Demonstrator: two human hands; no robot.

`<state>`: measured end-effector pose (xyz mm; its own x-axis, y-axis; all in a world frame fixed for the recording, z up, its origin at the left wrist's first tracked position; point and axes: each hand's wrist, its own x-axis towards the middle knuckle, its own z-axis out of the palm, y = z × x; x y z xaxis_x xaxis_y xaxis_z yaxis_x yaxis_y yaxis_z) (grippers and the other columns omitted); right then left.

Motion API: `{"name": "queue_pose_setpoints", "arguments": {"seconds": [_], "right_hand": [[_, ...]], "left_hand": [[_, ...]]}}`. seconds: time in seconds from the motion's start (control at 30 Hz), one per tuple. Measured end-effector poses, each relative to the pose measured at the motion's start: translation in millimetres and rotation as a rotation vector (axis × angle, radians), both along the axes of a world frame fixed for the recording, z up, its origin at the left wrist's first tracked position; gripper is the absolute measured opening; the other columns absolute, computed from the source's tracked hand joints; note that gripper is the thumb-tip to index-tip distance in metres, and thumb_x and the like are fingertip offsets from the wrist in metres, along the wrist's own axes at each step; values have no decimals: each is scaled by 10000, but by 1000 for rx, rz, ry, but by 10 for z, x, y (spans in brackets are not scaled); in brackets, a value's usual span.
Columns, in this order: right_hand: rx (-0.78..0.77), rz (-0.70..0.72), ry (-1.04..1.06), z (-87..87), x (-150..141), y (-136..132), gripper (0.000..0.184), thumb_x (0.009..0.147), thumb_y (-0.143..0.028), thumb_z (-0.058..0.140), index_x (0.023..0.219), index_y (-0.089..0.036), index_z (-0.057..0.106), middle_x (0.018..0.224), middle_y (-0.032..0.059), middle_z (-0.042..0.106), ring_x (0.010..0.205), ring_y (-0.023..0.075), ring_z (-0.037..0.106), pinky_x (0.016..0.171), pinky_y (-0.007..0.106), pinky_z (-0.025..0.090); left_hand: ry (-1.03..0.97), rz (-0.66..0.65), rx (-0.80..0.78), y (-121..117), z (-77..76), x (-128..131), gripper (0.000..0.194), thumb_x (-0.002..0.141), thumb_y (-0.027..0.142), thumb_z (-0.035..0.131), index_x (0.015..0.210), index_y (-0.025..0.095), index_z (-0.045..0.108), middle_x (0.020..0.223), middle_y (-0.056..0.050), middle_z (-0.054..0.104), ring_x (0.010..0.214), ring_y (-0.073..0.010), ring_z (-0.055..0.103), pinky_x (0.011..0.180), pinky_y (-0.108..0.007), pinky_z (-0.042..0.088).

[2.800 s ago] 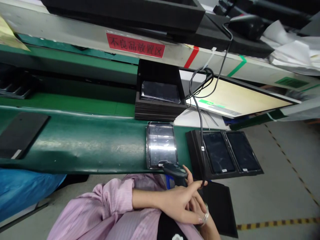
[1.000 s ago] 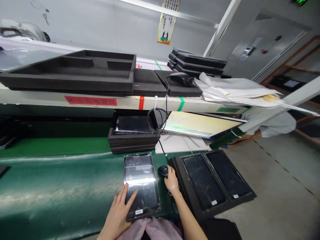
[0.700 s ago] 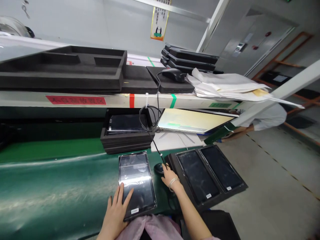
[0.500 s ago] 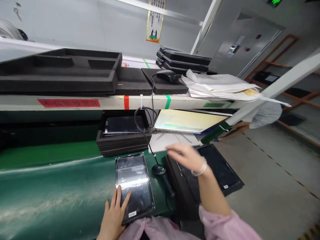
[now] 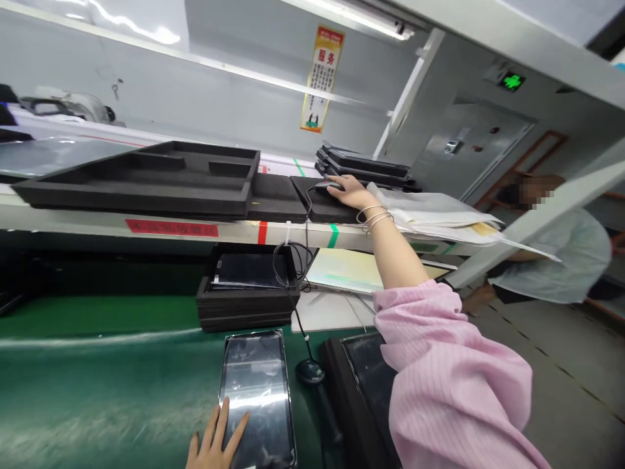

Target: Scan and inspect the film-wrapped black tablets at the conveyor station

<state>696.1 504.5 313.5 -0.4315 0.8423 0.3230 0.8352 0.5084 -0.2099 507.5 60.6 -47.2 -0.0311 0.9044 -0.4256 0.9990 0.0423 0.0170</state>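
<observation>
1 green bench [image 5: 122,378], 1 shelf [image 5: 73,225] above it. 1 co-worker [image 5: 561,260], far right. 1 divided black foam tray [image 5: 146,198] on the shelf; 1 monitor [image 5: 342,268] below, tilted in view. 1 poster [image 5: 322,78]: "服务" reads clearly, smaller lines don't. Foam on the bench: 1 stack of trays [image 5: 247,312] at the back, 1 low foam pile [image 5: 334,378] front right; layers too dark to count. 3 tablets visible: bench tablet [image 5: 261,384] face up, stack tablet [image 5: 251,267], pile tablet [image 5: 368,368] partly behind the pink sleeve [image 5: 439,365]. Left hand [image 5: 211,449] on the bench tablet, fingers wide on its screen. Right hand [image 5: 352,192] at shelf level, over the mouse [image 5: 321,185]; finger undersides hidden, can't tell if gripped. 1 scanner [image 5: 311,372] on the bench, between bench tablet and foam pile. 1 red label [image 5: 170,228] on the shelf edge, characters too blurred. 1 lit green sign [image 5: 512,81] up right. 1 mouse, corded. Shelf edge also has 1 red tape strip [image 5: 262,232], 1 green tape strip [image 5: 333,236] to its right.
</observation>
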Motion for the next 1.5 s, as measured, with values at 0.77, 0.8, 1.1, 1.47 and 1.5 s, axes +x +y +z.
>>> {"name": "queue_pose_setpoints", "arguments": {"seconds": [0.77, 0.8, 1.1, 1.47, 1.5], "right_hand": [[31, 148, -6, -148, 57, 91, 548, 838, -384, 538, 1364, -249, 461, 1340, 65, 415, 1241, 256, 417, 1141, 399, 293], [36, 149, -6, -148, 58, 96, 549, 836, -392, 545, 1361, -253, 465, 1343, 62, 413, 1245, 255, 414, 1144, 393, 287], [48, 83, -27, -154, 47, 112, 574, 849, -490, 532, 1367, -257, 450, 1306, 71, 474, 1229, 287, 430, 1108, 456, 309], [30, 164, -43, -160, 43, 216, 575, 874, -458, 503, 1396, -240, 402, 1402, 42, 408, 1297, 257, 369, 1134, 430, 277], [21, 168, -44, -163, 44, 244, 581, 873, -454, 505, 1400, -237, 396, 1403, 45, 407, 1298, 258, 368, 1134, 436, 273]], "left_hand": [[-37, 22, -196, 57, 280, -1, 1059, 583, 56, 668, 1406, 379, 85, 1532, -116, -33, 1403, -344, -25, 1097, -563, 224], [-39, 23, -190, 56, 284, -2, 1050, 589, 55, 659, 1406, 378, 84, 1532, -112, -35, 1403, -343, -25, 1096, -566, 226], [-57, 34, -165, 17, 237, -13, 1064, 573, 14, 619, 1402, 385, 66, 1535, -103, -50, 1409, -324, -30, 1102, -551, 222], [-54, 26, -192, 46, 336, -14, 1078, 567, -18, 622, 1408, 372, 72, 1534, -114, -49, 1410, -328, -17, 1103, -539, 230], [-52, 23, -190, 46, 337, -13, 1081, 567, -17, 627, 1409, 371, 71, 1534, -116, -48, 1410, -328, -16, 1103, -540, 231]]}}
